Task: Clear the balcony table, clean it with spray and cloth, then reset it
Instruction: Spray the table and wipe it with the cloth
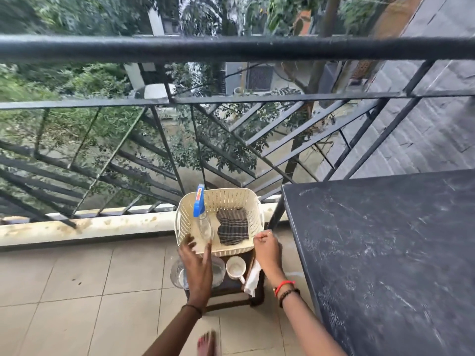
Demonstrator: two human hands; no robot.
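Black table (385,253) on the right, scuffed top; railing (231,48) ahead; beside the table a cream basket (223,194) sits on a low dark stool (231,287); inside it, checked cloth (232,229) lying right, spray bottle (200,209) leaning left; glass bowl (218,272), white cup (235,268) and napkin (253,278) just in front; left hand (196,263) spread over the near rim; right hand (266,250) curled at the basket's near right corner, grip unclear.

Dark band (192,310) on left wrist, red thread (284,285) and beads (289,294) on right.
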